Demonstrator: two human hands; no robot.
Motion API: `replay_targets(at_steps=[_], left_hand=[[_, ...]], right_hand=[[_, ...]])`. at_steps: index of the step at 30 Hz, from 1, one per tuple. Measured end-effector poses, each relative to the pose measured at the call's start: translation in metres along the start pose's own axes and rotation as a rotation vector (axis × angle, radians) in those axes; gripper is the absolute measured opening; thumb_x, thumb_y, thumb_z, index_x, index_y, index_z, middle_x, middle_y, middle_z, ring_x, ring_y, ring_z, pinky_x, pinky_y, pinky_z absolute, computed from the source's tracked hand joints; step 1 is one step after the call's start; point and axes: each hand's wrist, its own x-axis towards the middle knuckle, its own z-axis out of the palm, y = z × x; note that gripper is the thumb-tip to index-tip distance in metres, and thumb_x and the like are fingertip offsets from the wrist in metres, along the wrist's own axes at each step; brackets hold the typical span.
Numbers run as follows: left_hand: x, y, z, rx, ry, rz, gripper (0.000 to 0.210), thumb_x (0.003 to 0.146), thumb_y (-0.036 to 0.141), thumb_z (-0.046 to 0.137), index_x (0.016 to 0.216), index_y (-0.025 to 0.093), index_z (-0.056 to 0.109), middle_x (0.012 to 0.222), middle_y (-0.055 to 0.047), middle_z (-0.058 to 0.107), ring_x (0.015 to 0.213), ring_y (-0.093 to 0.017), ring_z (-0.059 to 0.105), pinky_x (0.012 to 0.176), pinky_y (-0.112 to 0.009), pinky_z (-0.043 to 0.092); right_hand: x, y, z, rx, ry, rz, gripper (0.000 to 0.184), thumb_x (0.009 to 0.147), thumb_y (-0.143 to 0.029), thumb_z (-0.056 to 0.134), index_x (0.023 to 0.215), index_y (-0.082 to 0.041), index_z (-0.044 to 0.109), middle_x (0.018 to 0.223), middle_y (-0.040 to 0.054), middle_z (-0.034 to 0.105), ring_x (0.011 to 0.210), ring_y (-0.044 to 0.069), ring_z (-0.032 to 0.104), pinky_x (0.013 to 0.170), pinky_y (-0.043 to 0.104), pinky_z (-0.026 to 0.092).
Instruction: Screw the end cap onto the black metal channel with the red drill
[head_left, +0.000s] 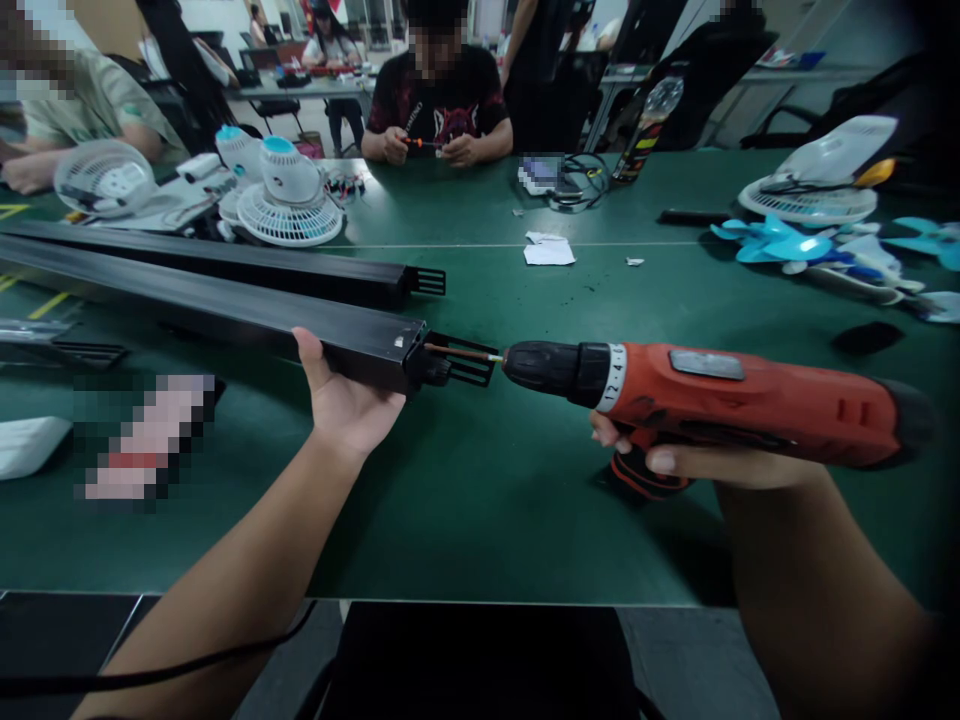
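Note:
My left hand (pixel 349 400) is wrapped under the near end of a long black rectangular bar (pixel 300 305), thumb on its front side. A slotted black bracket (pixel 476 372) sticks out from the bar's end cap. My right hand (pixel 720 465) grips a red and black cordless drill (pixel 757 395) by its handle, and its chuck points left. From the chuck a long thin bit (pixel 465 351) reaches to the end cap; whether its tip sits in a screw I cannot see. Behind lies a second black bar (pixel 330 275) with a similar slotted bracket.
White fan parts (pixel 292 215) stand at the back left. Blue fan blades (pixel 780 240) are heaped at the right. A bottle (pixel 649 130), cables (pixel 585 185) and paper scraps (pixel 549 250) lie farther back. Across the table a person (pixel 442 100) holds a small orange tool.

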Motion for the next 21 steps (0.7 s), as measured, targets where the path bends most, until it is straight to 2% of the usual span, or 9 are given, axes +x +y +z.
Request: replay_targets(at_steps=[5,11,21], left_hand=[[0.0015,0.0,-0.0031,0.012,-0.04,-0.002,0.105,0.107,0.094,0.09,0.192,0.039,0.062,0.162,-0.008,0.092,0.177,-0.043,0.073,0.135,-0.051,0.071],[0.0001,0.0002,-0.0006,-0.03,-0.046,-0.011,0.096,0.115,0.094,0.08,0.188,0.033,0.067,0.159,-0.008,0.094,0.168,-0.039,0.081,0.133,-0.048,0.073],[-0.0012,0.0016,-0.0005,-0.039,-0.061,-0.015,0.093,0.113,0.088,0.085,0.188,0.034,0.067,0.159,-0.009,0.094,0.166,-0.044,0.082,0.131,-0.053,0.073]], right_hand=[[-0.0005,-0.0002,-0.0014,-0.011,0.002,0.004,0.022,0.122,-0.04,0.096,0.141,-0.03,0.095,0.095,0.0046,0.081,0.062,0.017,0.075,0.051,0.024,0.066],[-0.0006,-0.0003,-0.0029,-0.017,-0.006,0.013,0.025,0.121,-0.04,0.097,0.142,-0.028,0.095,0.096,0.005,0.083,0.065,0.018,0.078,0.053,0.023,0.07],[-0.0023,0.0002,-0.0023,-0.027,-0.011,-0.028,0.026,0.122,-0.036,0.094,0.148,-0.033,0.095,0.098,0.0053,0.083,0.067,0.018,0.078,0.052,0.022,0.069]])
